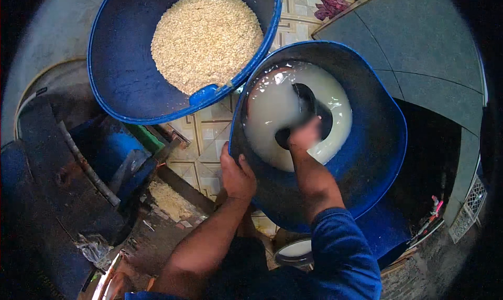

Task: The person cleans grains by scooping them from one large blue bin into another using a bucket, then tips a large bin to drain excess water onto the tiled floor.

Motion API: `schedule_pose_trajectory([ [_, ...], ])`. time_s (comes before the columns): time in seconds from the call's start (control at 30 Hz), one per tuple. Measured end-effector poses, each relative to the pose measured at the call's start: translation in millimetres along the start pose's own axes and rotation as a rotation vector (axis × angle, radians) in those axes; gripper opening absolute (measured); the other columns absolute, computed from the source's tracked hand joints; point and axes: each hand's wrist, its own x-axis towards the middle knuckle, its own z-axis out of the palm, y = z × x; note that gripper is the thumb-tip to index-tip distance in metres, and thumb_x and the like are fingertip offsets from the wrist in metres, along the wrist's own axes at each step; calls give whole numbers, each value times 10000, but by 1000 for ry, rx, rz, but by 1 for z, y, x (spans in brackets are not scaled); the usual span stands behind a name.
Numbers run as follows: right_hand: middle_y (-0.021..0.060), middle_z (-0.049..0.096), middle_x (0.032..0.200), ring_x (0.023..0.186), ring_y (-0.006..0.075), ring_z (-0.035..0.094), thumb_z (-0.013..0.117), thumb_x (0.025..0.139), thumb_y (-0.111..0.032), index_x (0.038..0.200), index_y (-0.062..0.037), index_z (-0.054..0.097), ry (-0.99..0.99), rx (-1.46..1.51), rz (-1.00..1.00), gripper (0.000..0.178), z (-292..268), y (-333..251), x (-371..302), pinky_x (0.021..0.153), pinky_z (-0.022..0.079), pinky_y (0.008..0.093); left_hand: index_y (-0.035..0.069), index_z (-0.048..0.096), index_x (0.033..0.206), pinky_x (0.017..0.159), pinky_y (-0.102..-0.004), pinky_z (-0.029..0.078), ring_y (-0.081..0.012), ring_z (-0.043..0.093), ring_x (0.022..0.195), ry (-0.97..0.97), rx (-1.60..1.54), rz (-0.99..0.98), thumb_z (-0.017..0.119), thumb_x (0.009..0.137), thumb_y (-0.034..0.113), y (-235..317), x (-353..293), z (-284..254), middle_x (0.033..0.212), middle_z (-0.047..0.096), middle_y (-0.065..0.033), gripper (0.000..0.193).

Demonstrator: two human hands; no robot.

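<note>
A deep blue tub (pixel 374 137) with milky, whitish liquid (pixel 267 124) at its bottom stands before me. My left hand (pixel 238 175) grips the tub's near-left rim, thumb inside and fingers outside. Reaching down into the tub, my right hand (pixel 306 134) is closed at the liquid and blurred by motion. A dark, rounded shape (pixel 326 120) with curved edges lies around that hand in the pale liquid. It looks like a dark vessel that the hand holds, but its kind cannot be made out.
A second blue tub (pixel 123 64) at the upper left holds a mound of pale grains (pixel 207 38). Below it lies patterned tile floor (pixel 209 129). A dark drum (pixel 47 158) stands left, a grey tiled ledge (pixel 419 53) right. A pale-filled round container (pixel 296 250) sits near my legs.
</note>
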Motion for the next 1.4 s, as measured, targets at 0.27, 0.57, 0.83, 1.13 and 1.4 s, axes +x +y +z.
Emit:
schedule_pose_trajectory([
  [0.27, 244, 364, 1156, 981, 382, 446, 604, 725, -42, 1425, -135, -178, -181, 120, 40, 1054, 22, -4, 7, 904, 382, 443, -55, 299, 1312, 943, -448, 375, -443, 465, 1103, 9, 15, 40, 445, 897, 130, -1, 1, -3, 1206, 446, -286, 477],
  [0.57, 238, 259, 1318, 1121, 413, 385, 654, 750, -198, 1427, -189, -151, 10, 265, -62, 1052, 36, 35, 45, 986, 337, 483, -58, 295, 1315, 944, -444, 372, -435, 463, 1093, -19, -22, 54, 453, 884, 101, 1, -1, 3, 1196, 438, -283, 486],
  [0.83, 247, 579, 1051, 1021, 432, 527, 504, 860, -262, 1088, -58, 529, -367, 320, -165, 307, -16, 1, -15, 853, 443, 472, -44, 293, 1317, 912, -466, 383, -447, 473, 1058, -1, -47, 75, 446, 875, 74, -1, 1, -2, 1159, 451, -287, 481],
  [1.13, 95, 573, 699, 697, 217, 580, 520, 894, -309, 828, -14, 576, -472, 659, -448, 307, -100, 63, -34, 655, 454, 373, -33, 296, 1319, 899, -461, 404, -454, 492, 1054, 17, -55, 46, 447, 865, 75, 8, 0, -4, 1197, 453, -286, 491],
  [1.4, -47, 469, 642, 602, 70, 412, 565, 885, -227, 768, -90, 570, -614, 944, 86, 181, -255, 93, -127, 543, 341, 238, -59, 312, 1292, 905, -453, 394, -441, 481, 1064, 121, -45, 165, 431, 852, 52, -11, -2, 5, 1183, 461, -276, 470],
])
